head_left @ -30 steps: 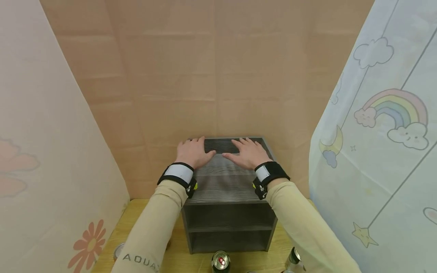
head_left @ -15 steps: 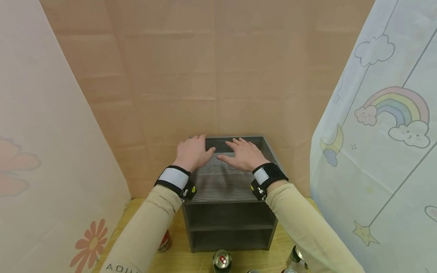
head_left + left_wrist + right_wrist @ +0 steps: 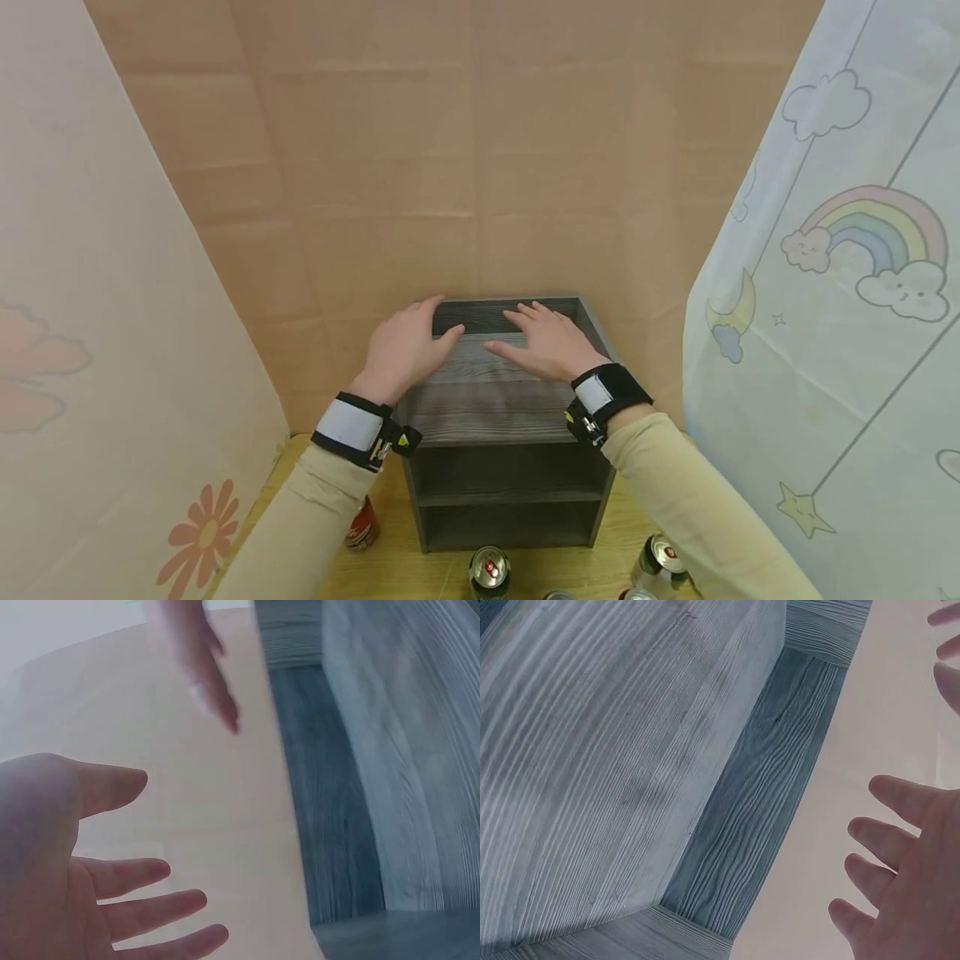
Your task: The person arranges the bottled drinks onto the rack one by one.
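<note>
A grey wood-grain shelf unit (image 3: 495,412) stands on the table, its two open compartments facing me below a recessed top. My left hand (image 3: 408,346) hovers over the left side of that top, fingers extended and thumb apart. Over the right side is my right hand (image 3: 551,342), its fingers spread and holding nothing. In the left wrist view the left hand (image 3: 82,870) appears beside the shelf with a gap between them. The right wrist view likewise shows the right hand (image 3: 907,877) apart from the shelf's back board (image 3: 765,780).
A can (image 3: 490,571) stands in front of the shelf. Another can (image 3: 660,562) is at the right, with more can tops near the bottom edge. A red can (image 3: 362,529) is partly behind the left sleeve. A brown sheet (image 3: 472,150) hangs behind; patterned cloths flank both sides.
My left hand has drawn left and slightly nearer to me. The right hand moved a little left, then back right. More of the shelf top and the red can shows.
</note>
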`<action>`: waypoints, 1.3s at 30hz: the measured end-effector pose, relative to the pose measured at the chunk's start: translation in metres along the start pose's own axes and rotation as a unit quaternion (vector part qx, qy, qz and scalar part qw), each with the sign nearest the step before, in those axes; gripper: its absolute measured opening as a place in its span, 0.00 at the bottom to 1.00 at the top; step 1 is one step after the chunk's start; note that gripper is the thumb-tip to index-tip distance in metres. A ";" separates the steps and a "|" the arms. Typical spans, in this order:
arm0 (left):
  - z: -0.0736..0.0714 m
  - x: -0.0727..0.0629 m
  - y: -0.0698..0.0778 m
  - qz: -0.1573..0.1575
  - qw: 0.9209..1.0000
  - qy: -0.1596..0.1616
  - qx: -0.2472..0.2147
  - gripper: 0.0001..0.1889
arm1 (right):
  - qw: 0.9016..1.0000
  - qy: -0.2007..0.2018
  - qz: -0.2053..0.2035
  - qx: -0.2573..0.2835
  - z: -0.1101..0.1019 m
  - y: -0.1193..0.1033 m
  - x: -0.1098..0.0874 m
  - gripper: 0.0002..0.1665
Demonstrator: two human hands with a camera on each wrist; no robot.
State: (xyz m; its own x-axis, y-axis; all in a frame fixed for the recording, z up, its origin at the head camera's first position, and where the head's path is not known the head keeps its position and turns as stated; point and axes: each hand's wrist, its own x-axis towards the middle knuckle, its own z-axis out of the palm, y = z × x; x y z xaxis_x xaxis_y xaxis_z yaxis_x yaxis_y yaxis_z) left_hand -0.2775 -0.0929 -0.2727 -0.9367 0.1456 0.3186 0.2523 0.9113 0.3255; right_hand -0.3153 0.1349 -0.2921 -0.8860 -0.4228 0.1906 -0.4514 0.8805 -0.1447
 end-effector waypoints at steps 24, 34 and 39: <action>-0.040 -0.065 -0.015 0.072 0.968 0.183 -0.153 0.33 | 0.989 0.131 0.053 0.048 -0.007 0.033 -0.057 0.46; -0.056 -0.092 -0.030 0.056 0.942 0.237 -0.230 0.28 | 0.960 0.173 0.166 0.145 -0.006 0.058 -0.105 0.52; -0.058 -0.102 -0.034 0.040 0.934 0.260 -0.243 0.27 | 0.945 0.153 0.194 0.216 0.010 0.067 -0.121 0.54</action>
State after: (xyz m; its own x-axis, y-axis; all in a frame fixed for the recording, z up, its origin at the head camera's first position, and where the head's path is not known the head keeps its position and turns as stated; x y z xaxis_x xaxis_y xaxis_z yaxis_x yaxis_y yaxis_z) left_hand -0.1767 -0.1608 -0.2649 -0.6967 -0.1166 0.7078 0.5151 0.6054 0.6067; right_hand -0.2391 0.2437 -0.3342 -0.9512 0.0545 0.3038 -0.1581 0.7594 -0.6311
